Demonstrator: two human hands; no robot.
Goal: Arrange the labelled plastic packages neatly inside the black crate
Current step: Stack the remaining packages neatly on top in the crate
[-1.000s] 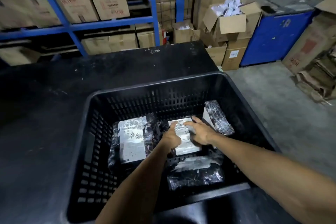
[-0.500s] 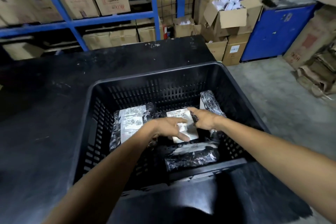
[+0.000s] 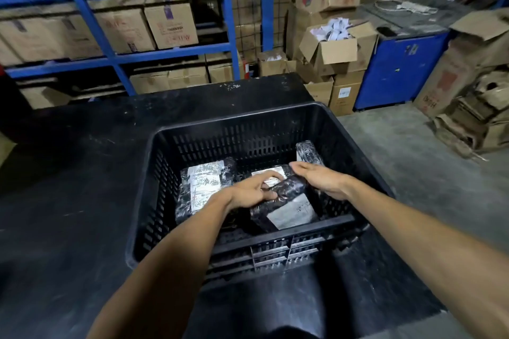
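Note:
The black slatted crate [image 3: 278,249] stands on a black table. Inside, a package with a white label [image 3: 205,186] lies flat at the left. A second labelled package [image 3: 286,208] sits tilted at the front middle, and both hands are on it: my left hand [image 3: 252,191] grips its left upper edge, my right hand [image 3: 321,179] presses on its right upper end. Another labelled package [image 3: 268,175] lies partly hidden under my hands. A fourth package [image 3: 308,151] leans against the crate's right wall.
The black table [image 3: 68,201] stretches left and behind the crate. Blue shelving [image 3: 115,55] with cardboard boxes fills the back. Stacked cardboard boxes [image 3: 338,55] and a blue cabinet [image 3: 399,69] stand at the right, beside grey concrete floor [image 3: 413,173].
Both hands left the middle labelled package and took up the front package, lifting and tilting it so its label faces up. The view shifted slightly downward.

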